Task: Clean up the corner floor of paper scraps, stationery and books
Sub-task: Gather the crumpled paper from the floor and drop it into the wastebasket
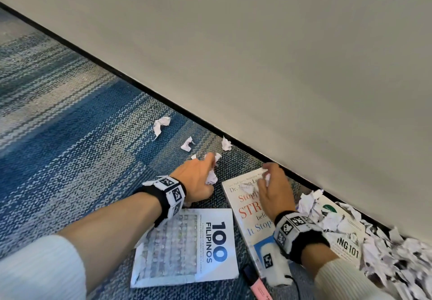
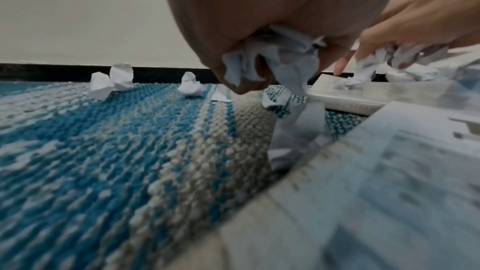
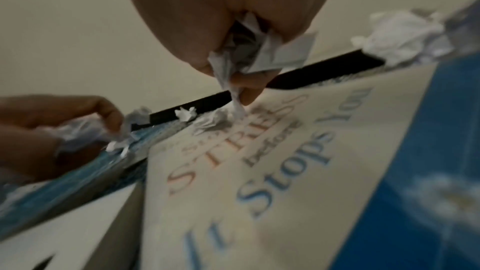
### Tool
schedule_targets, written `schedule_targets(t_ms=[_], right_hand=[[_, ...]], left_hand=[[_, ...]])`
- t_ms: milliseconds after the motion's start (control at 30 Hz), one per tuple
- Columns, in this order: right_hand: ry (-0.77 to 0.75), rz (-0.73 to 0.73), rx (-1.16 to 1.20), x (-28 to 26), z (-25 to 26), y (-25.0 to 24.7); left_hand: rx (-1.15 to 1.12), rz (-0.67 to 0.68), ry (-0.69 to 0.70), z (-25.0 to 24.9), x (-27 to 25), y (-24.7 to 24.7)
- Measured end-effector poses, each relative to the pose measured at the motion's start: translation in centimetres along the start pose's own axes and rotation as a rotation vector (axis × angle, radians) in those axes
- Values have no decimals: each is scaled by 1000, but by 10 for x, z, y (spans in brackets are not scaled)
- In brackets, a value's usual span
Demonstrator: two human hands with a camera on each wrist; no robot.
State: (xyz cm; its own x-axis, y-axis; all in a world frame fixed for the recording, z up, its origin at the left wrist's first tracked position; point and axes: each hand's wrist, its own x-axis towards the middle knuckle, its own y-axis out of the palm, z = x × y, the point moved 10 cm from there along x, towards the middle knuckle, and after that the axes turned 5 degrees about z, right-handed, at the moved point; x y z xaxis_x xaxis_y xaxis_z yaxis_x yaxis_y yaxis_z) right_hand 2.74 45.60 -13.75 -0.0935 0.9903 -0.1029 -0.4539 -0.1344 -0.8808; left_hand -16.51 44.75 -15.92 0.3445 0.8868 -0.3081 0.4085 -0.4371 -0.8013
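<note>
Holding, left hand [image 1: 198, 178]: fingers curled around crumpled paper scraps [image 1: 211, 178], low over the carpet [image 1: 81, 136].
Right hand [image 1: 272, 189]: pinches scraps above the stress book [image 1: 247, 215].
Loose scraps [image 1: 161, 124]: on carpet near the baseboard [image 1: 140, 89].
Other book [image 1: 187, 248]: beside, flat.

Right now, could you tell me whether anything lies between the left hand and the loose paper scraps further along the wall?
Nothing visible does: only bare carpet separates the left hand, already holding crumpled paper, from the scraps.
</note>
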Motion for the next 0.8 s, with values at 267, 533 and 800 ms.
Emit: schedule_targets(t_ms=[267, 533, 800], right_hand=[[-78, 89, -257, -9, 19, 41], [-264, -22, -81, 55, 78, 5], [-389, 126, -442, 95, 110, 56]], left_hand=[[110, -138, -148, 23, -2, -25], [58, -206, -295, 73, 22, -60], [139, 16, -259, 84, 37, -33]])
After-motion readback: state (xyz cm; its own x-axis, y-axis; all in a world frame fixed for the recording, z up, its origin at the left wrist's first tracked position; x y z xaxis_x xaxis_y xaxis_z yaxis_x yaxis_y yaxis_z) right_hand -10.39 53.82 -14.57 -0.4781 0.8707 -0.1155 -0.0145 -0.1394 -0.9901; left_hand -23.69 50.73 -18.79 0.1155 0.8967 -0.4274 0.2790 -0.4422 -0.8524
